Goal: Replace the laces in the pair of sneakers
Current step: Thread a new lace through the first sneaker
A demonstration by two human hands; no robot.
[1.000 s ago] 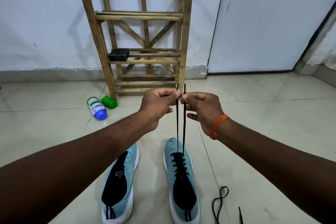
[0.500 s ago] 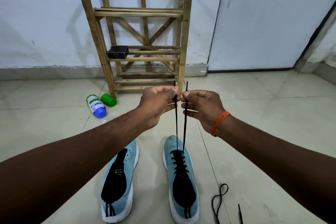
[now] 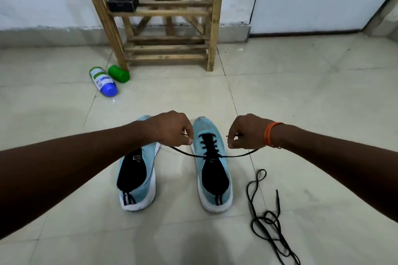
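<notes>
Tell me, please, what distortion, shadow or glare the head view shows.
Head view: wide-angle distortion swells both forearms toward the lower corners and splays the posts of the wooden rack; a soft shadow lies on the floor tiles at bottom centre; a faint sheen beside the blue-capped bottle; the lace between left hand and right hand reads sharp.

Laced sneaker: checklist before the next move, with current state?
1. Left hand pinches one strand of the lace: ok.
2. Right hand pinches the other strand: ok.
3. Lace crossed up the laced sneaker: ok.
4. Strand lengths equal: cannot tell, ends partly hidden in the hands.
5. Other sneaker laced: not ok, no lace in it.
6. Spare lace on the floor beside the laced sneaker, apart from it: ok.
</notes>
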